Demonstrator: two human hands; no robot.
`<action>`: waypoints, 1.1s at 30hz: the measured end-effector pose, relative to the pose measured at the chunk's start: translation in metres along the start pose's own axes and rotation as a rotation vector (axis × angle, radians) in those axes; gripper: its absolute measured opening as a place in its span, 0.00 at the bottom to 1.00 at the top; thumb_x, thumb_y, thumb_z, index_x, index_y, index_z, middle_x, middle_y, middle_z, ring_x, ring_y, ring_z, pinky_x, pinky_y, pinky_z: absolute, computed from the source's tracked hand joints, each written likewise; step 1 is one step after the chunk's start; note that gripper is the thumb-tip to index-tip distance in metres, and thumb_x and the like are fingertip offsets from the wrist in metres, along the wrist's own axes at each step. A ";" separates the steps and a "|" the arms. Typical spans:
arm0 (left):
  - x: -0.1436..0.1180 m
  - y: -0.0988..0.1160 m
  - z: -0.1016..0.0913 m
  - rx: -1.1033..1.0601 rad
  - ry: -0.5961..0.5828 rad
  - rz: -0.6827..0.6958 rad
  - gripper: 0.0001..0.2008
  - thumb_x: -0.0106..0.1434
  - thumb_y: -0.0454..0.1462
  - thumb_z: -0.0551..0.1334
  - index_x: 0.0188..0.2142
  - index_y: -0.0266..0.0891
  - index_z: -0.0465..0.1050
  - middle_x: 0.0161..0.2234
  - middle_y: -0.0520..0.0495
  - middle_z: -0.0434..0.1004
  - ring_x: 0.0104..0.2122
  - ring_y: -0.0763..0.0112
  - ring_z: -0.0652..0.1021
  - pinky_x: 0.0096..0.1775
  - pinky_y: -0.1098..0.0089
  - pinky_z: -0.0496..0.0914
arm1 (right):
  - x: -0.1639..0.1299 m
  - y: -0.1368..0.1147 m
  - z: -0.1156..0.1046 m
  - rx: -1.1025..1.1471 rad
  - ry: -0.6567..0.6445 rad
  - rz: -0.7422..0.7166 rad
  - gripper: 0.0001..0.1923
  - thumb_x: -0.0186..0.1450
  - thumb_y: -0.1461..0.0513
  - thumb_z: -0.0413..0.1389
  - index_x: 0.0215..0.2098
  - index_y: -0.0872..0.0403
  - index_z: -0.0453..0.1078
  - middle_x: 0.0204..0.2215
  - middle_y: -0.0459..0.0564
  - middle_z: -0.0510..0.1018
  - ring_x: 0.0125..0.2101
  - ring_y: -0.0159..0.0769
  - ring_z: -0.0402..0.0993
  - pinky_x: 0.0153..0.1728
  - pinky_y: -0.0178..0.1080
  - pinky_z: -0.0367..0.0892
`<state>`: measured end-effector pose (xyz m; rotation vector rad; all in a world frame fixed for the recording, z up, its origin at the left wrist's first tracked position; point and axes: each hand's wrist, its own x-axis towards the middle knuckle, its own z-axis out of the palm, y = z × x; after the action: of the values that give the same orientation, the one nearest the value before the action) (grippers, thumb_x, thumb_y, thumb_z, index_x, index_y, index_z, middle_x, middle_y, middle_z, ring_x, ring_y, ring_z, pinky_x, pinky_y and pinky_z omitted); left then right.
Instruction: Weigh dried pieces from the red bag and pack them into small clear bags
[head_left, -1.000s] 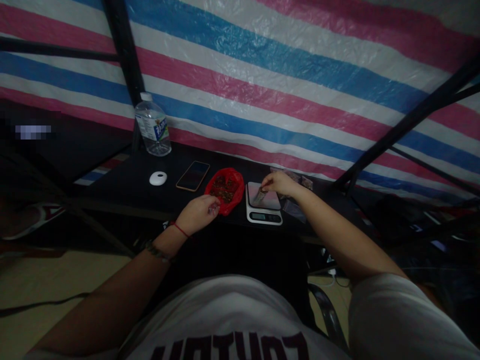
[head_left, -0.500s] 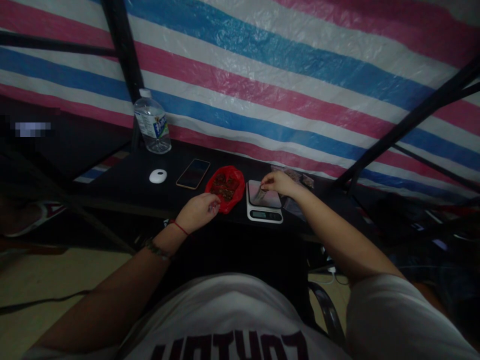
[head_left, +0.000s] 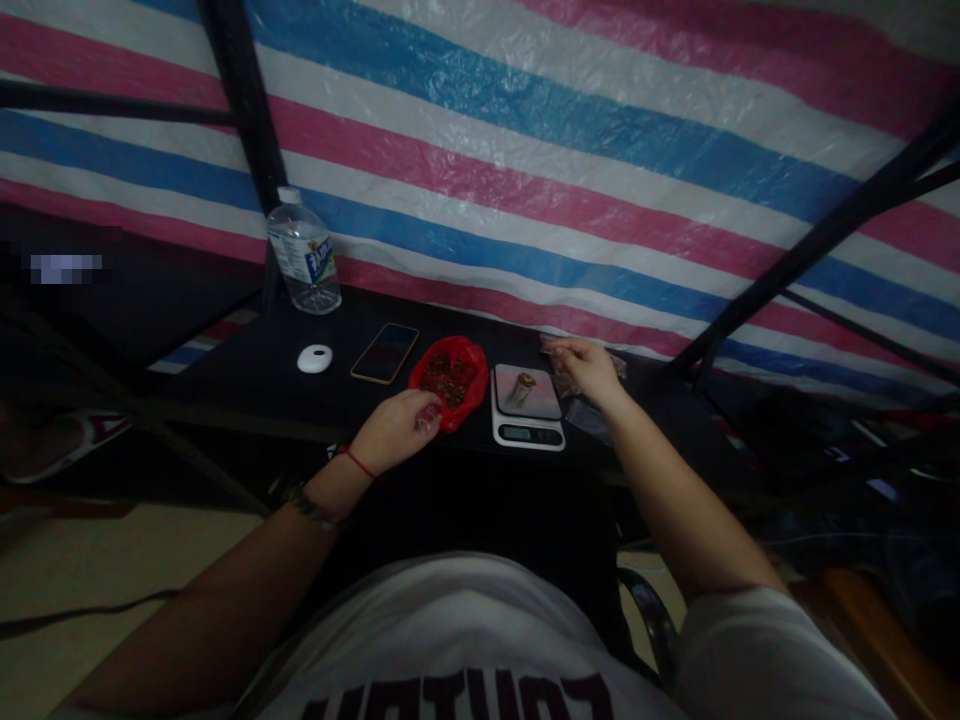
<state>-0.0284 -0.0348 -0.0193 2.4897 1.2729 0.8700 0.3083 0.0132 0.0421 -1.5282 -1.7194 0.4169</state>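
Left hand: the left hand [head_left: 391,428] sits at the front edge of the worktop [head_left: 255,375], fingers curled in toward the palm, pinching something small and pale at the fingertips; what it is I cannot make out in this dim light.
Red bag: the red bag [head_left: 450,378], opened flat and holding a heap of dark brown bits, lies just beyond the left hand's fingertips, touching or nearly so.
Scale: a small white scale [head_left: 526,405] stands just right of the red bag, near the front edge, its display facing the person.
On the scale: a little roll [head_left: 520,389], pale with a dark end, lies tilted on the platform, with no hand on it.
Right hand: the right hand [head_left: 589,368] is off the scale, just to its right, fingers closed loosely on the edge of a clear plastic packet [head_left: 556,349].
More packets: a few more clear packets [head_left: 592,415] lie on the worktop under and beside that wrist, toward the right end.
Phone: a phone [head_left: 385,352] lies flat, screen up, left of the red bag.
White disc: a small round white thing [head_left: 315,358] rests left of the phone.
Bottle: a water bottle [head_left: 303,252] stands upright at the back left corner, against the striped tarpaulin [head_left: 570,150].
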 end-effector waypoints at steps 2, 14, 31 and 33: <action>-0.001 0.004 0.000 -0.019 0.038 0.003 0.13 0.60 0.38 0.58 0.43 0.37 0.72 0.40 0.43 0.77 0.40 0.63 0.77 0.45 0.65 0.70 | -0.014 -0.002 -0.002 0.079 0.064 0.029 0.21 0.60 0.60 0.47 0.47 0.58 0.72 0.32 0.51 0.78 0.24 0.32 0.68 0.27 0.35 0.64; -0.013 0.056 0.015 -0.192 0.013 0.086 0.26 0.55 0.37 0.61 0.54 0.36 0.61 0.48 0.40 0.73 0.47 0.60 0.75 0.49 0.62 0.70 | -0.129 -0.106 0.057 0.025 -0.436 -0.280 0.13 0.67 0.60 0.47 0.48 0.44 0.67 0.44 0.48 0.74 0.42 0.35 0.71 0.43 0.37 0.65; -0.005 0.063 0.016 -0.072 -0.240 0.286 0.43 0.50 0.43 0.68 0.63 0.39 0.53 0.57 0.36 0.66 0.55 0.54 0.68 0.56 0.57 0.64 | -0.120 -0.084 0.059 -0.409 -0.608 -0.168 0.12 0.56 0.56 0.61 0.38 0.49 0.77 0.35 0.52 0.81 0.34 0.40 0.75 0.29 0.36 0.59; 0.010 0.051 0.006 -0.067 -0.222 0.286 0.36 0.53 0.46 0.66 0.60 0.39 0.60 0.57 0.38 0.66 0.56 0.56 0.68 0.56 0.57 0.63 | -0.122 -0.082 0.043 -0.380 -0.617 -0.164 0.12 0.57 0.57 0.60 0.40 0.47 0.77 0.34 0.49 0.81 0.33 0.38 0.75 0.28 0.34 0.58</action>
<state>0.0136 -0.0573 0.0024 2.6651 0.8187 0.6559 0.2174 -0.1089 0.0307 -1.6008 -2.5012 0.5367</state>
